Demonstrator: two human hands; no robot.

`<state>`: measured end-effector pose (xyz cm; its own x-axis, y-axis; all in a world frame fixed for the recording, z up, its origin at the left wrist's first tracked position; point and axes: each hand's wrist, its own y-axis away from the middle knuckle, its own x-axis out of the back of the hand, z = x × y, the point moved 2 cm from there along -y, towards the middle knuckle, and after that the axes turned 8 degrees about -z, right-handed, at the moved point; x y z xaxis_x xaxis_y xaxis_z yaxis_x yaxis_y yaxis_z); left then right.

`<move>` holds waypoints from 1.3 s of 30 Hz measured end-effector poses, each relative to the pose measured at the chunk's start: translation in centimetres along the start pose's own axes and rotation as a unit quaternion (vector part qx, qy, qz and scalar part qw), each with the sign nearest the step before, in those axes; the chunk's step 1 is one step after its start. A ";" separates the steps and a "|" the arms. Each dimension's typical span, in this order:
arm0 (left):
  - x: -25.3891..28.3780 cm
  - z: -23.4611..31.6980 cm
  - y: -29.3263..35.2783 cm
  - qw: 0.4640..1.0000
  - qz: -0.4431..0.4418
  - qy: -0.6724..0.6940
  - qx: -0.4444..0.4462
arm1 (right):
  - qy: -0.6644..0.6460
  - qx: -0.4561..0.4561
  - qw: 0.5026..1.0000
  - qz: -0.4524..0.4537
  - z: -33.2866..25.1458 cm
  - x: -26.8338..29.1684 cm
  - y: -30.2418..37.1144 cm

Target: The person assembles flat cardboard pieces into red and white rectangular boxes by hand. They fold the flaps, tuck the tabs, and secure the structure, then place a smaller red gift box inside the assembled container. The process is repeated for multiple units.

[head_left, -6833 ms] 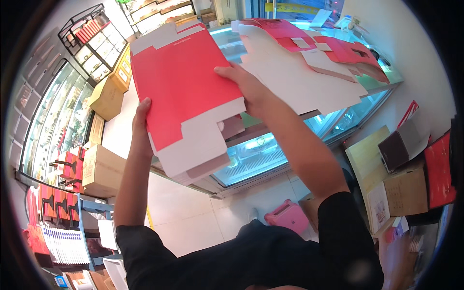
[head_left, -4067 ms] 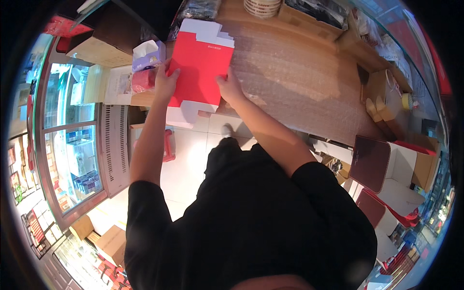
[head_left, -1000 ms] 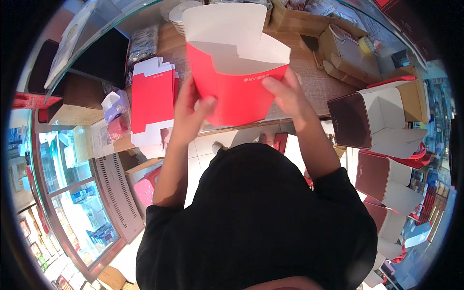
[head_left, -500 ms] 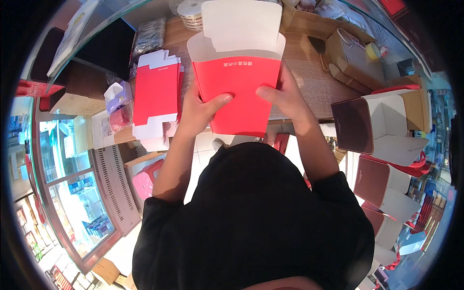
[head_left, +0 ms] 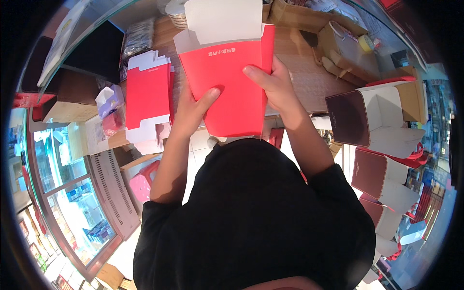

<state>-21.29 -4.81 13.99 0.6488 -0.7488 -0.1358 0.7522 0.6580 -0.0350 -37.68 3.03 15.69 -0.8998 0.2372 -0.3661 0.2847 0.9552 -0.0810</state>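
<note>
Between my two hands I hold a red carton (head_left: 224, 99) with a white inside, above the front edge of the table. Its top end gapes, with a tall white flap standing up at the far side. My left hand (head_left: 191, 108) grips the left side, thumb on the red front panel. On the opposite side my right hand (head_left: 275, 84) holds the carton, its thumb higher on the same panel; the fingers of both hands are mostly hidden behind it. A stack of flat red carton blanks (head_left: 147, 96) with white tabs lies to the left of my left hand.
A wooden table (head_left: 299, 63) stretches ahead. Spools of ribbon (head_left: 176, 12) stand at its back. An open cardboard box (head_left: 345, 46) sits back right, a tissue pack (head_left: 110, 99) at left. Brown and white boxes (head_left: 348, 118) line the right side; a pink stool (head_left: 145, 181) stands below left.
The carton has shifted slightly left in the picture and turned, so its right side panel now shows. My right thumb sits higher on the front panel. The surroundings have also shifted left.
</note>
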 end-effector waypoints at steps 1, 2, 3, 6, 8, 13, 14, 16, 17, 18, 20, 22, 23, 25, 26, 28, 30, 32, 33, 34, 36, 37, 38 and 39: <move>0.0 0.1 0.0 1.000 -0.014 -0.022 0.002 | 0.002 -0.003 1.000 -0.009 0.1 0.2 -0.1; -0.1 0.0 0.0 0.999 0.004 -0.041 -0.013 | 0.004 -0.006 1.000 -0.017 0.2 0.4 -0.2; -0.2 -0.2 -0.1 0.999 0.014 -0.026 -0.014 | 0.006 -0.008 1.000 -0.027 0.3 0.5 -0.2; -0.1 -0.5 -0.4 0.998 0.055 -0.013 -0.001 | 0.019 0.015 0.999 -0.025 0.6 0.6 -0.2; 0.3 -0.2 -0.5 0.994 0.098 -0.041 0.031 | 0.048 0.001 0.997 -0.059 0.2 0.1 0.4; 0.7 0.2 -0.6 0.996 0.083 -0.018 0.023 | 0.093 -0.061 0.989 -0.097 1.2 0.2 1.3; 0.8 0.0 -0.7 0.997 0.075 -0.013 0.024 | 0.069 -0.063 0.992 -0.086 1.4 0.3 1.2; 0.8 -0.2 -0.6 0.998 0.067 0.004 0.017 | 0.046 -0.058 0.994 -0.075 1.7 0.3 1.2; 0.8 -0.3 -0.6 0.998 0.064 0.013 0.014 | 0.046 -0.050 0.995 -0.073 1.8 0.2 1.2; 0.8 -0.4 -0.5 0.998 0.068 0.012 0.007 | 0.046 -0.042 0.995 -0.072 1.8 0.1 1.3; 0.9 -0.8 -0.3 0.997 0.077 0.014 -0.007 | 0.050 -0.046 0.995 -0.079 1.6 -0.1 1.5; 1.4 -2.0 -0.1 0.990 0.094 0.109 -0.010 | 0.054 -0.051 0.994 -0.081 1.6 -0.1 1.6; 1.6 -2.3 0.0 0.982 0.102 0.157 -0.012 | 0.056 -0.054 0.994 -0.079 1.7 0.0 1.6; 1.9 -2.2 0.1 0.992 0.097 0.075 0.001 | 0.059 -0.060 0.994 -0.076 2.0 0.3 1.7; 2.0 -2.0 0.2 0.995 0.095 0.034 0.008 | 0.060 -0.063 0.993 -0.074 2.2 0.4 1.7; 1.3 -0.5 0.4 0.996 0.085 0.018 -0.019 | 0.052 -0.061 0.994 -0.072 2.6 0.8 1.8; 0.8 0.7 0.7 0.996 0.081 0.001 -0.034 | 0.035 -0.051 0.995 -0.073 3.1 1.1 1.8; 0.7 1.3 1.1 0.996 0.085 -0.016 -0.036 | 0.021 -0.047 0.996 -0.073 3.2 1.1 1.7; 0.5 1.5 1.2 0.995 0.085 -0.022 -0.048 | 0.014 -0.045 0.996 -0.073 3.2 1.1 1.7; 0.4 1.7 1.3 0.994 0.083 -0.027 -0.060 | 0.014 -0.041 0.996 -0.077 3.2 1.1 1.8; 0.4 1.9 1.4 0.993 0.076 -0.047 -0.074 | 0.014 -0.032 0.996 -0.084 3.1 1.2 1.8; 0.5 2.1 1.5 0.993 0.071 -0.062 -0.075 | 0.039 -0.033 0.995 -0.091 2.9 1.1 1.9; 0.6 2.1 1.5 0.992 0.066 -0.077 -0.075 | 0.063 -0.034 0.993 -0.097 2.7 1.1 2.0; 0.5 2.3 1.5 0.986 0.083 -0.094 -0.110 | 0.088 -0.035 0.990 -0.103 2.4 1.0 2.1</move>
<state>-19.54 -4.35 16.11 0.7867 -0.6168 0.0275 0.6037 0.7591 -0.2437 -37.20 4.86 12.93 -0.9818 0.0572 -0.1809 0.0708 0.9951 -0.0697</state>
